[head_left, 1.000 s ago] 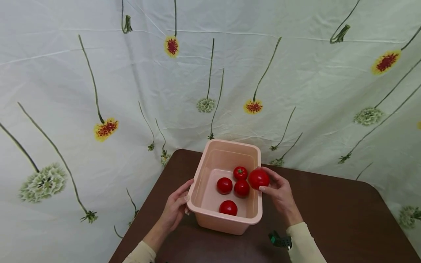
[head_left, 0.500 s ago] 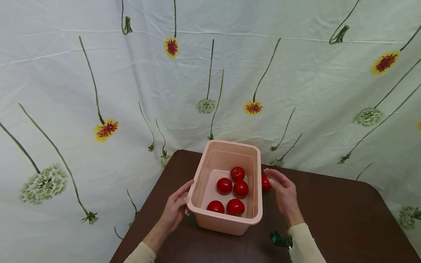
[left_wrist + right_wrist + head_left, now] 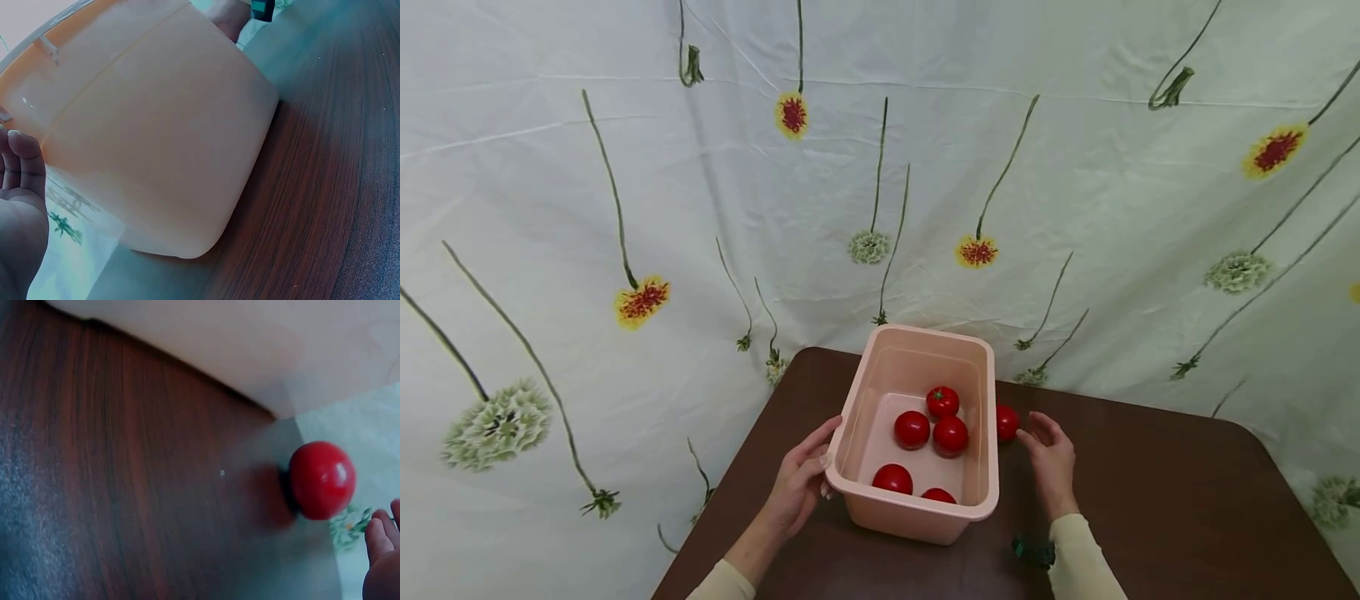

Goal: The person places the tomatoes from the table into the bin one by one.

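Observation:
A pink plastic bin stands on the table with several red tomatoes inside; one shows a green stem top. My left hand grips the bin's left rim near its front corner. In the left wrist view, the fingertips of that hand sit at the rim. Another tomato lies on the table just right of the bin, partly hidden by its wall. Just to the right of that tomato is my right hand, its fingers relaxed and holding nothing. The right wrist view shows a gap between the tomato and the fingers.
The dark brown wooden table extends to the right of the bin. A pale cloth with printed flowers hangs behind and to the left of the table. A dark band shows at the right wrist.
My right hand let go of a tomato inside the bin, then moved out to the right beside the tomato on the table. That released tomato settled at the bin's front. The left hand stayed put.

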{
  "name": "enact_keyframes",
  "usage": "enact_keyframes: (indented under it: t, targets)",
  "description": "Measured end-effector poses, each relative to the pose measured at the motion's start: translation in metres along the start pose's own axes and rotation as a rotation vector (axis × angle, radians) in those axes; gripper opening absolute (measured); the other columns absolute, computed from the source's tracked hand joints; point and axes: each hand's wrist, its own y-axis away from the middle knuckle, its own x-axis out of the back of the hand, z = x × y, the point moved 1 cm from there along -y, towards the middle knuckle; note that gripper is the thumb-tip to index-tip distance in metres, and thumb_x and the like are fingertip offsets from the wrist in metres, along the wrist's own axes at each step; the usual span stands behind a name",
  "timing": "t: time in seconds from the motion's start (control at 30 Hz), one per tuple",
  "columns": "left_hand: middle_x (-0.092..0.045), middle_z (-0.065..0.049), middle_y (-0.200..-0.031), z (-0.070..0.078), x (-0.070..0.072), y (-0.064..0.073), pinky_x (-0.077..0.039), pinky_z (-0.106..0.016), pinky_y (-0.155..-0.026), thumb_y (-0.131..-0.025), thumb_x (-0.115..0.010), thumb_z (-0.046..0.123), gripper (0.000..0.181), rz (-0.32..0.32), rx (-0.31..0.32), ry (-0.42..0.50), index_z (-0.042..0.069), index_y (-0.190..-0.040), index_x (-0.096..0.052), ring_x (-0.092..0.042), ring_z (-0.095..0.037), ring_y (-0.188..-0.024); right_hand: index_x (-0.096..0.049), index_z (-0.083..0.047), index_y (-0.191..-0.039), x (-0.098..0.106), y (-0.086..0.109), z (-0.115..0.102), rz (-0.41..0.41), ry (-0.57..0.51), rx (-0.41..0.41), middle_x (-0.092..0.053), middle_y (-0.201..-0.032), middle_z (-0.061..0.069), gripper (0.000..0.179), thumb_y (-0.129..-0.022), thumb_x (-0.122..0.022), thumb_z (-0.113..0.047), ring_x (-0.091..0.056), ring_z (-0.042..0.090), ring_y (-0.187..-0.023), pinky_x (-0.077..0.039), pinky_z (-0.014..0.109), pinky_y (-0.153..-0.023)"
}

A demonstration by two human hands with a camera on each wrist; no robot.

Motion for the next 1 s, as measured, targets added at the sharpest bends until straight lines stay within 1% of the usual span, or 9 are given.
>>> enact_keyframes:
  t: [0.03, 0.13, 0.3, 0.43, 0.57, 0.7, 0.8, 0.83, 1.0]
  targets:
    - [-0.063, -0.003, -0.093, 0.0, 0.0, 0.001, -0.043, -0.02, -0.053, -0.098, -0.04, 0.003, 0.056, 0.002, 0.002, -0.001, -0.005, -0.151, -0.023, -0.049, -0.008, -0.057, -0.048, -0.004, -0.139, -0.001, -0.001, 0.003, 0.003, 0.005, -0.01, -0.045, -0.148, 0.018, 0.049, -0.092, -0.061, -0.009, -0.044, 0.032, -0.137, -0.04, 0.038, -0.108]
    - [-0.063, -0.003, -0.093, 0.0, 0.001, 0.002, -0.044, -0.02, -0.053, -0.098, -0.04, 0.002, 0.056, -0.003, 0.009, 0.007, -0.006, -0.151, -0.022, -0.049, -0.008, -0.057, -0.04, -0.004, -0.145, -0.004, -0.003, 0.011, 0.008, 0.021, -0.033, -0.037, -0.153, 0.02, 0.059, -0.091, -0.063, -0.009, -0.037, 0.038, -0.14, -0.035, 0.048, -0.112]
    - [-0.062, -0.003, -0.092, -0.001, 0.001, 0.005, -0.043, -0.021, -0.054, -0.098, -0.04, 0.003, 0.056, -0.002, 0.013, 0.007, -0.006, -0.151, -0.021, -0.049, -0.008, -0.057, -0.029, -0.003, -0.151, -0.012, -0.007, 0.021, 0.012, 0.085, -0.033, -0.026, -0.157, 0.023, 0.075, -0.087, -0.068, -0.01, -0.028, 0.045, -0.143, -0.03, 0.055, -0.113]
    - [-0.062, -0.003, -0.091, -0.001, 0.002, 0.007, -0.043, -0.021, -0.053, -0.098, -0.039, 0.002, 0.056, 0.006, -0.001, 0.013, -0.006, -0.15, -0.022, -0.049, -0.008, -0.056, -0.021, -0.001, -0.153, -0.023, -0.011, 0.029, -0.002, 0.165, -0.02, -0.022, -0.158, 0.026, 0.086, -0.085, -0.071, -0.012, -0.024, 0.046, -0.144, -0.028, 0.056, -0.113]
    - [-0.062, -0.002, -0.09, -0.001, 0.002, 0.007, -0.043, -0.02, -0.054, -0.098, -0.039, 0.002, 0.056, -0.008, 0.001, 0.022, -0.006, -0.151, -0.021, -0.049, -0.008, -0.056, -0.022, 0.003, -0.152, -0.032, -0.014, 0.038, -0.002, 0.246, -0.003, -0.026, -0.154, 0.03, 0.084, -0.084, -0.07, -0.007, -0.029, 0.047, -0.141, -0.03, 0.056, -0.112]
    - [-0.061, -0.001, -0.09, 0.0, 0.002, 0.006, -0.043, -0.02, -0.054, -0.098, -0.04, 0.003, 0.057, -0.016, 0.004, 0.021, -0.005, -0.151, -0.022, -0.049, -0.008, -0.057, -0.032, 0.007, -0.146, -0.037, -0.016, 0.041, 0.019, 0.318, 0.063, -0.037, -0.147, 0.033, 0.076, -0.081, -0.07, -0.003, -0.039, 0.048, -0.134, -0.033, 0.057, -0.11]
    - [-0.06, -0.002, -0.089, 0.0, 0.002, 0.005, -0.043, -0.02, -0.053, -0.098, -0.04, 0.003, 0.057, -0.009, -0.004, 0.022, -0.006, -0.151, -0.022, -0.048, -0.008, -0.056, -0.035, 0.008, -0.143, -0.041, -0.019, 0.041, 0.037, 0.339, 0.092, -0.04, -0.142, 0.033, 0.073, -0.081, -0.07, -0.005, -0.041, 0.048, -0.131, -0.034, 0.059, -0.109]
    - [-0.06, -0.002, -0.088, 0.001, 0.002, 0.005, -0.043, -0.02, -0.053, -0.097, -0.04, 0.003, 0.057, -0.009, -0.005, 0.024, -0.006, -0.151, -0.022, -0.048, -0.008, -0.056, -0.035, 0.008, -0.143, -0.042, -0.02, 0.041, 0.044, 0.337, 0.092, -0.039, -0.142, 0.034, 0.073, -0.081, -0.07, -0.005, -0.04, 0.049, -0.131, -0.034, 0.059, -0.109]
    - [-0.059, -0.003, -0.089, 0.002, 0.002, 0.003, -0.042, -0.021, -0.053, -0.098, -0.041, 0.003, 0.057, -0.016, -0.003, 0.024, -0.007, -0.15, -0.022, -0.048, -0.008, -0.057, -0.03, 0.005, -0.147, -0.047, -0.024, 0.041, 0.066, 0.315, 0.032, -0.036, -0.146, 0.032, 0.074, -0.085, -0.066, -0.01, -0.038, 0.049, -0.132, -0.033, 0.061, -0.109]
